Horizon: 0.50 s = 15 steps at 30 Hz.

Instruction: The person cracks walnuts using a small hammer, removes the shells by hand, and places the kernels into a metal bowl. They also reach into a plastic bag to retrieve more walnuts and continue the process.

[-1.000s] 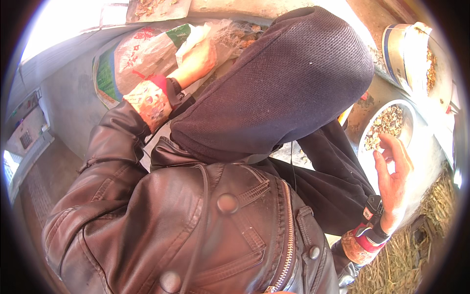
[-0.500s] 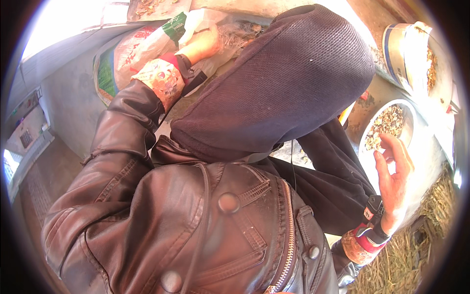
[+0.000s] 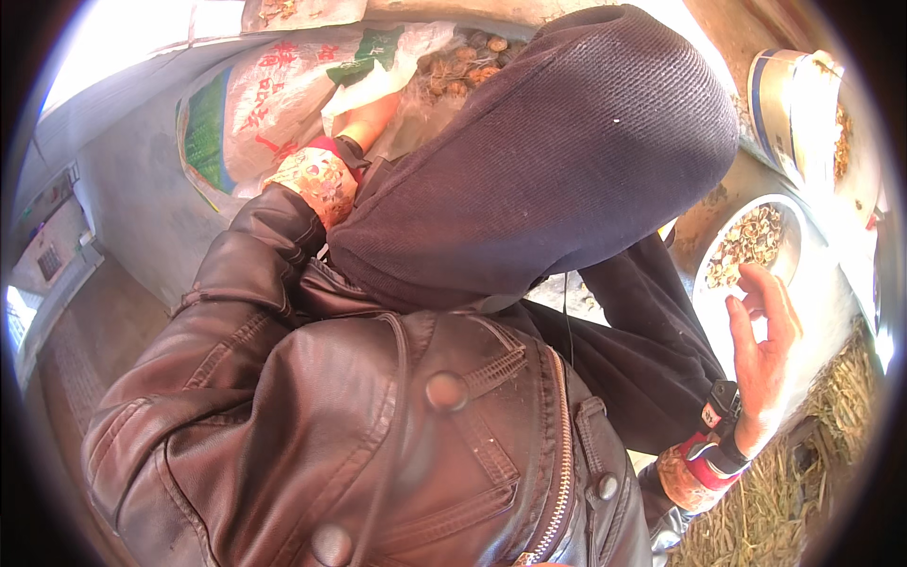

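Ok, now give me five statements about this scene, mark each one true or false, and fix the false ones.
1. The left hand is at the mouth of the white plastic sack with red print and green patches. True.
2. The round white basin is empty. False: the round white basin holds small brown and pale pieces.
3. The right hand is clenched in a fist. False: the right hand's thumb and fingers are apart, with nothing visible between them.
4. Dry yellowish straw lies at the lower right. True.
5. The shiny brown jacket has no zip. False: a metal zip runs down its front.
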Each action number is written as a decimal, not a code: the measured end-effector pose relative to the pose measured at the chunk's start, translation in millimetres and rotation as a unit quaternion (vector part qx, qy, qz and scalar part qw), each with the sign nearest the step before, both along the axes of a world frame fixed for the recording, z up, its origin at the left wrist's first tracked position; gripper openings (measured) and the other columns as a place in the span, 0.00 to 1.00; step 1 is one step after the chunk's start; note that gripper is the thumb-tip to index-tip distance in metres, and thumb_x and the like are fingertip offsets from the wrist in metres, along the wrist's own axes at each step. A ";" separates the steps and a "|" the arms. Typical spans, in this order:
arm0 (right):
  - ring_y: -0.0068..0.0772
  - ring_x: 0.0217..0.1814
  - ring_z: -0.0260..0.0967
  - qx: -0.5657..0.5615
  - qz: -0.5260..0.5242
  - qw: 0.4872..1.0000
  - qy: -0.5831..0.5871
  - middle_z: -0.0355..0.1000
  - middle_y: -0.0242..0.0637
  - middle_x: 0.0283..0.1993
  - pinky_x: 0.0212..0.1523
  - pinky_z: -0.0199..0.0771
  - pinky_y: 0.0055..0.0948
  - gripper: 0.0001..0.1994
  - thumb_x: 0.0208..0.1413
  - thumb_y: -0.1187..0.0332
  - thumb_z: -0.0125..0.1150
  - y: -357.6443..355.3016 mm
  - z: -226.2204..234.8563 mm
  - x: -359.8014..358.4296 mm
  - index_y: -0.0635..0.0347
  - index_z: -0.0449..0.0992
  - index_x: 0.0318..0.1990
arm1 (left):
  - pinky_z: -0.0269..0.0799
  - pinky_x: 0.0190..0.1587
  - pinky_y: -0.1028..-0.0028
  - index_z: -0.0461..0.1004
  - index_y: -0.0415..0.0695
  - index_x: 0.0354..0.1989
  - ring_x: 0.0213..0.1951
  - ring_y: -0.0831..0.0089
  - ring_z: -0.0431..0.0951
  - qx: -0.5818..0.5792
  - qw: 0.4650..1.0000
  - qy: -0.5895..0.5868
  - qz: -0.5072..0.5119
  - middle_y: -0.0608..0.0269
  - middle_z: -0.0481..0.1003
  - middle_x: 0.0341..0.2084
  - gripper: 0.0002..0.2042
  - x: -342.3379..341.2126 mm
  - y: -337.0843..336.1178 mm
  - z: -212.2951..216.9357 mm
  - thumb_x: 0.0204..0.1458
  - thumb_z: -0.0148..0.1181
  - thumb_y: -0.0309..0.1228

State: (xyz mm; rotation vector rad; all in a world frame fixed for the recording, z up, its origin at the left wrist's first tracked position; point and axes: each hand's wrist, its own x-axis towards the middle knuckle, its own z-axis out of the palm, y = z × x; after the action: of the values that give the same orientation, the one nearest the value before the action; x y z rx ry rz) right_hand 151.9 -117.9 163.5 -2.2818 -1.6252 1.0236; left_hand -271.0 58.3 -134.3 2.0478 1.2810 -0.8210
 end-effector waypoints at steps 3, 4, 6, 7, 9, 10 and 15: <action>0.27 0.30 0.65 -0.002 0.001 1.000 -0.003 0.72 0.40 0.37 0.36 0.67 0.25 0.15 0.47 0.82 0.57 1.4 -2.0 -0.1 0.68 0.71 0.45 | 0.72 0.41 0.66 0.65 0.31 0.46 0.40 0.61 0.75 0.009 0.992 -0.061 0.108 0.49 0.74 0.32 0.23 -8.2 2.9 1.3 0.49 0.58 0.38; 0.27 0.30 0.65 -0.004 0.000 1.000 -0.005 0.72 0.40 0.37 0.36 0.67 0.26 0.15 0.47 0.82 0.57 1.8 -2.4 0.1 0.68 0.71 0.45 | 0.72 0.41 0.66 0.65 0.31 0.47 0.41 0.61 0.75 0.008 0.986 -0.082 0.146 0.48 0.74 0.32 0.23 -9.4 3.0 0.7 0.49 0.58 0.38; 0.27 0.30 0.65 -0.008 -0.003 1.000 -0.005 0.72 0.40 0.37 0.35 0.67 0.26 0.15 0.47 0.82 0.57 1.8 -3.5 0.4 0.68 0.71 0.45 | 0.72 0.41 0.66 0.64 0.30 0.48 0.41 0.61 0.75 0.000 0.965 -0.128 0.231 0.47 0.73 0.34 0.24 -9.6 1.2 -3.1 0.49 0.59 0.38; 0.27 0.30 0.65 -0.010 -0.004 1.000 -0.004 0.72 0.40 0.37 0.35 0.67 0.26 0.15 0.46 0.82 0.57 1.8 -3.9 0.8 0.68 0.71 0.45 | 0.72 0.41 0.66 0.64 0.30 0.48 0.41 0.61 0.75 -0.009 0.949 -0.149 0.277 0.46 0.73 0.35 0.25 -8.8 0.8 -5.4 0.49 0.59 0.38; 0.27 0.29 0.65 -0.011 0.001 1.000 -0.005 0.71 0.40 0.37 0.35 0.67 0.25 0.15 0.46 0.82 0.58 0.8 -4.1 1.3 0.68 0.71 0.45 | 0.72 0.41 0.66 0.63 0.29 0.49 0.42 0.61 0.75 -0.048 0.906 -0.191 0.374 0.45 0.73 0.36 0.26 -2.9 2.8 -11.3 0.50 0.59 0.38; 0.27 0.29 0.65 -0.009 0.002 1.000 -0.007 0.71 0.40 0.37 0.35 0.67 0.25 0.15 0.46 0.82 0.58 0.4 -4.2 1.5 0.68 0.71 0.45 | 0.72 0.41 0.66 0.63 0.29 0.50 0.42 0.61 0.75 -0.068 0.879 -0.212 0.421 0.45 0.73 0.37 0.26 1.3 3.8 -13.2 0.50 0.60 0.38; 0.25 0.28 0.64 -0.019 0.002 1.000 -0.003 0.71 0.39 0.37 0.34 0.67 0.24 0.15 0.46 0.83 0.58 2.3 -4.9 0.7 0.67 0.71 0.44 | 0.73 0.42 0.66 0.61 0.27 0.53 0.43 0.62 0.75 -0.162 0.744 -0.287 0.581 0.42 0.73 0.40 0.29 34.2 10.0 -7.0 0.51 0.61 0.39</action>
State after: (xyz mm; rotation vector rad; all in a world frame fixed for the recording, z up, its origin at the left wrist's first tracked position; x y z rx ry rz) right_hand 152.6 -115.6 158.6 -2.3085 -1.6256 1.0579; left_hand -236.8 68.3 -141.3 0.7559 1.5184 0.1862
